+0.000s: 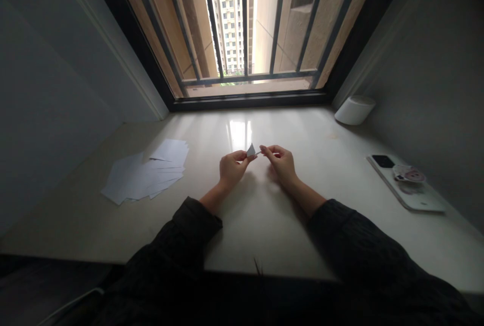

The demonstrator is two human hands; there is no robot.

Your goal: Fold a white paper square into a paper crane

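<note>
My left hand is closed, with thumb and fingers pinching a small piece of folded paper. The paper looks grey-green against the window light and comes to a point at the top. To its right, my right hand is also closed in a pinch. A thin pale strip runs from its fingertips towards the paper; I cannot tell whether it is part of that paper. Both hands are just above the white sill, near its middle.
Several loose white paper sheets lie overlapping on the left of the white sill. At right are a white phone with a cartoon grip and a white cylindrical device by the wall. A barred window closes off the back.
</note>
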